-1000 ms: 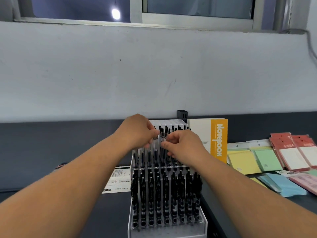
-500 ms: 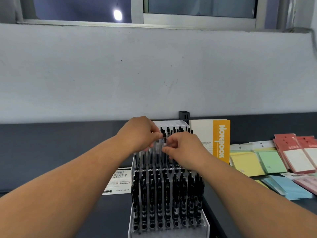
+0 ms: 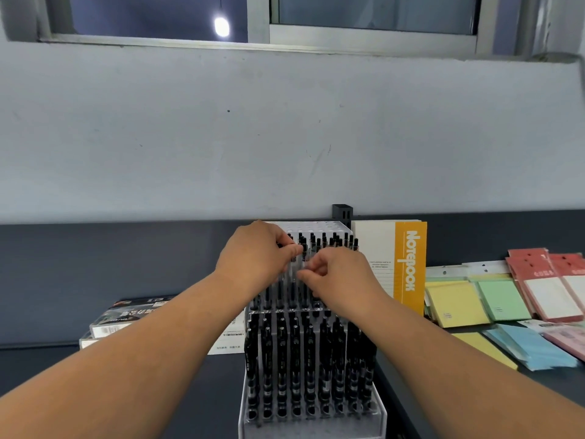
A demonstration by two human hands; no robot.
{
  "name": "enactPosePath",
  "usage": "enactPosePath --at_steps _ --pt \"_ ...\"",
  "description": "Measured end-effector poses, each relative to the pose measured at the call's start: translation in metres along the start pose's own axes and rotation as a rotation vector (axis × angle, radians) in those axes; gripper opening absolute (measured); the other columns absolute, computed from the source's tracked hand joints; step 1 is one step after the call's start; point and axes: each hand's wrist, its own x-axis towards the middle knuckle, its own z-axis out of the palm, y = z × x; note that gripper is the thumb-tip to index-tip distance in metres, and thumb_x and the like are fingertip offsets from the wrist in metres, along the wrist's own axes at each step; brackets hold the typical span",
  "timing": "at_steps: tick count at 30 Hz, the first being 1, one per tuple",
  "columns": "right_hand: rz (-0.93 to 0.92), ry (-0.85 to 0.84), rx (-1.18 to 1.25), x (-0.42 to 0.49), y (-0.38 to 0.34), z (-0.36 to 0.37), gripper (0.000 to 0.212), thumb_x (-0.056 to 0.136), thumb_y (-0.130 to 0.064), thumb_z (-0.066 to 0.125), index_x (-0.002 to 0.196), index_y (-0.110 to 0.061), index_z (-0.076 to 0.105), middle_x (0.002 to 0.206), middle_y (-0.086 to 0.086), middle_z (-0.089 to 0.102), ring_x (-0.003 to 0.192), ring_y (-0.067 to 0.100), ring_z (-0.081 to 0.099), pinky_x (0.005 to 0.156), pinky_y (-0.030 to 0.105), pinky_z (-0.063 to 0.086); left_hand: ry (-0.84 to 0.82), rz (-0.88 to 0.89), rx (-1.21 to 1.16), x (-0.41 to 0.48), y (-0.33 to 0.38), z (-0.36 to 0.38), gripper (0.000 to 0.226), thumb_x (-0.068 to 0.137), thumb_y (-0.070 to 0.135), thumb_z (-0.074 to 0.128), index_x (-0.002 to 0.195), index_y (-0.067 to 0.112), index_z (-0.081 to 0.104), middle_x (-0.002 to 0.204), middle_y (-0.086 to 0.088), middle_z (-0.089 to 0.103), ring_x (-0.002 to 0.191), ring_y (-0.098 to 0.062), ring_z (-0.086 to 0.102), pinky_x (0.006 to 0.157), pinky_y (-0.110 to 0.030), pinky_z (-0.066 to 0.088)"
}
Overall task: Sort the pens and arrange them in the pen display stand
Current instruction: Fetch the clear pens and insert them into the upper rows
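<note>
Pen [image 3: 292, 269], seemingly pinched between left hand [image 3: 256, 255], right hand [image 3: 342, 280]

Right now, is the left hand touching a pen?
Touching. The head view shows the left hand with its fingertips pinching the top of a clear pen that stands in the upper row of the pen display stand.

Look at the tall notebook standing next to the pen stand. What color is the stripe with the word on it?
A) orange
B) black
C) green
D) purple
A: the notebook, standing just right of the pen display stand, has an orange band down its side with the word "Notebook" printed on it in white.
</note>
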Motion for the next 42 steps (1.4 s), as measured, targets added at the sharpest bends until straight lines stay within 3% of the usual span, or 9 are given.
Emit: enactPosePath --at_steps 4,7,10,13,16,23,30,37,42 --pt "0.029 -0.007 0.081 -0.009 0.008 -0.005 0.021 0.084 -0.042 0.07 0.1 -0.029 0.067 0.083 -0.016 0.062 0.075 -0.005 0.056 0.063 0.007 0.039 0.039 0.013 -0.04 -0.007 -0.002 0.003 0.014 0.087 0.039 0.065 0.09 0.026 0.068 0.065 0.007 0.067 0.052 -0.007 0.062 0.068 -0.031 0.056" --pt "0.048 0.162 0.079 -0.019 0.016 -0.013 0.021 0.082 -0.046 0.07 0.098 -0.034 0.061 0.087 -0.017 0.06 0.078 -0.003 0.057 0.063 0.01 0.038 0.174 0.039 -0.073 -0.019 -0.007 0.003 0.021 0.086 0.042 0.066 0.104 0.031 0.064 0.076 0.011 0.063 0.063 0.0 0.058 0.064 -0.019 0.047" --pt "0.071 0.28 0.083 -0.033 0.027 -0.016 0.059 0.075 -0.058 0.07 0.123 -0.034 0.047 0.119 -0.015 0.046 0.107 0.003 0.05 0.087 0.02 0.043 0.307 0.054 -0.122 -0.043 -0.013 0.006 0.046 0.085 0.043 0.065 0.128 0.031 0.051 0.111 0.013 0.051 0.093 -0.003 0.053 0.085 -0.02 0.042" --pt "0.073 -0.009 0.214 -0.052 0.036 -0.009 0.111 0.056 -0.072 0.071 0.147 -0.041 0.017 0.151 -0.017 0.02 0.135 0.007 0.03 0.109 0.031 0.033 0.142 -0.024 -0.186 -0.076 -0.021 0.015 0.089 0.072 0.061 0.064 0.146 0.03 0.026 0.147 0.01 0.028 0.128 -0.002 0.032 0.108 -0.023 0.027" --pt "0.019 -0.206 0.18 -0.06 0.047 -0.001 0.132 0.047 -0.066 0.083 0.147 -0.052 -0.002 0.157 -0.022 -0.01 0.145 0.007 0.011 0.114 0.03 0.023 -0.077 -0.092 -0.187 -0.094 -0.028 0.026 0.121 0.052 0.069 0.07 0.15 0.031 0.012 0.157 0.013 0.008 0.141 -0.005 0.02 0.113 -0.023 0.02" --pt "0.009 -0.21 0.046 -0.062 0.048 0.006 0.13 0.059 -0.04 0.09 0.15 -0.045 -0.003 0.151 -0.025 -0.028 0.147 0.012 0.013 0.112 0.027 0.029 -0.088 -0.086 -0.061 -0.097 -0.036 0.046 0.124 0.062 0.039 0.087 0.152 0.033 0.002 0.156 0.019 -0.011 0.144 -0.007 0.015 0.11 -0.019 0.021" --pt "0.025 -0.235 0.008 -0.055 0.048 0.003 0.128 0.061 -0.044 0.088 0.152 -0.039 -0.003 0.154 -0.015 -0.03 0.145 0.018 0.022 0.111 0.03 0.032 -0.072 -0.102 -0.021 -0.087 -0.037 0.044 0.13 0.058 0.039 0.089 0.153 0.024 0.002 0.159 0.01 -0.003 0.145 -0.01 0.015 0.113 -0.021 0.017" --pt "-0.019 -0.25 0.007 -0.066 0.056 0.005 0.12 0.061 -0.048 0.086 0.152 -0.038 0.008 0.156 -0.016 -0.027 0.148 0.012 0.006 0.115 0.027 0.022 -0.101 -0.08 0.072 -0.102 -0.036 0.047 0.127 0.061 0.047 0.085 0.153 0.025 0.0 0.157 0.016 -0.019 0.146 -0.009 0.013 0.113 -0.024 0.022" --pt "-0.03 -0.208 0.004 -0.068 0.053 -0.004 0.123 0.058 -0.057 0.084 0.152 -0.038 0.007 0.158 -0.018 -0.018 0.148 0.012 0.006 0.116 0.031 0.021 -0.077 -0.094 0.135 -0.108 -0.035 0.043 0.128 0.058 0.055 0.083 0.153 0.028 0.003 0.159 0.015 -0.014 0.146 -0.01 0.013 0.115 -0.027 0.022"
